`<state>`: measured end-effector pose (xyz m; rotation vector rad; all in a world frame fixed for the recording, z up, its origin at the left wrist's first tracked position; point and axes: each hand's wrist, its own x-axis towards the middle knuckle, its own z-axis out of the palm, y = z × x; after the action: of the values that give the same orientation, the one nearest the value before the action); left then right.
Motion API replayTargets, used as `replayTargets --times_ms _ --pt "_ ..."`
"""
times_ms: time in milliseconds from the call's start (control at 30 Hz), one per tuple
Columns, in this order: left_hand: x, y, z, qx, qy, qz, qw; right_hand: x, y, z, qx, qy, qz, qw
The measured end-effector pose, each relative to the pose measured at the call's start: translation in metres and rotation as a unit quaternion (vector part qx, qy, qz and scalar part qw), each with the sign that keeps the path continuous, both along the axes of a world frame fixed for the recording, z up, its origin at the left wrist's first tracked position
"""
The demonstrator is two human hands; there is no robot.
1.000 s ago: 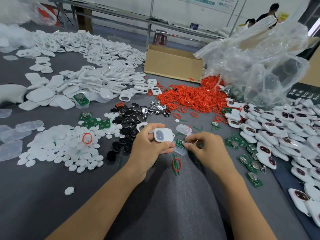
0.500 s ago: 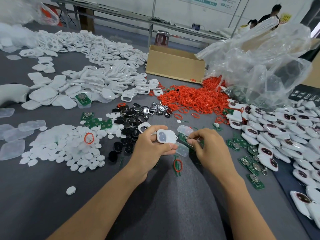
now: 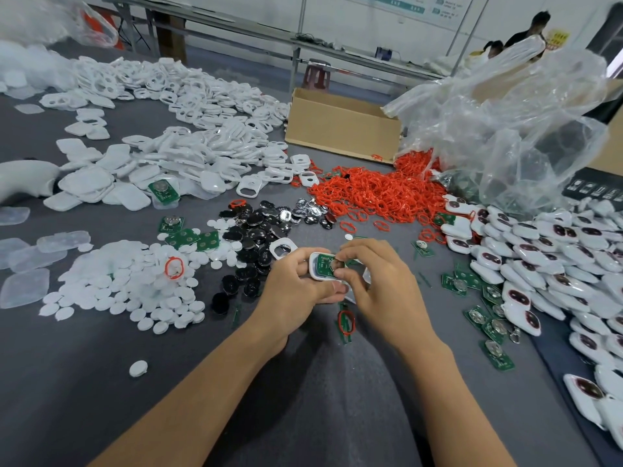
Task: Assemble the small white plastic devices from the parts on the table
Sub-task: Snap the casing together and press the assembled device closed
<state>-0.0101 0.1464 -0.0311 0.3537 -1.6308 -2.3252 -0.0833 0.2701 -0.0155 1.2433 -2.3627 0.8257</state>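
Head view looks down on the grey cloth-covered table (image 3: 101,382). Above its near middle the left hand (image 3: 296,284) grips a small white rounded plastic shell (image 3: 313,269) by its edges, while the right hand (image 3: 381,281) pinches the green circuit board (image 3: 324,264) lying in it. Both parts look light, stiff and slick, and the board is probably fragile, so edges seem the safest hold; fingers hide the shell's underside and whether the board is fully seated.

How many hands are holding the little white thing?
2. The left hand grips the white shell from the left. The right hand pinches the green board sitting in it. No other hand shows near it.
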Motion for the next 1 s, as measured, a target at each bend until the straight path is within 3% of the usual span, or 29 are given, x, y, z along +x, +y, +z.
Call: replayTargets --times_ms 1000 --pt "0.0012 0.002 0.0024 -0.011 -0.005 0.008 1.0 0.0011 -0.0029 -0.0009 0.012 -0.011 0.003 1.0"
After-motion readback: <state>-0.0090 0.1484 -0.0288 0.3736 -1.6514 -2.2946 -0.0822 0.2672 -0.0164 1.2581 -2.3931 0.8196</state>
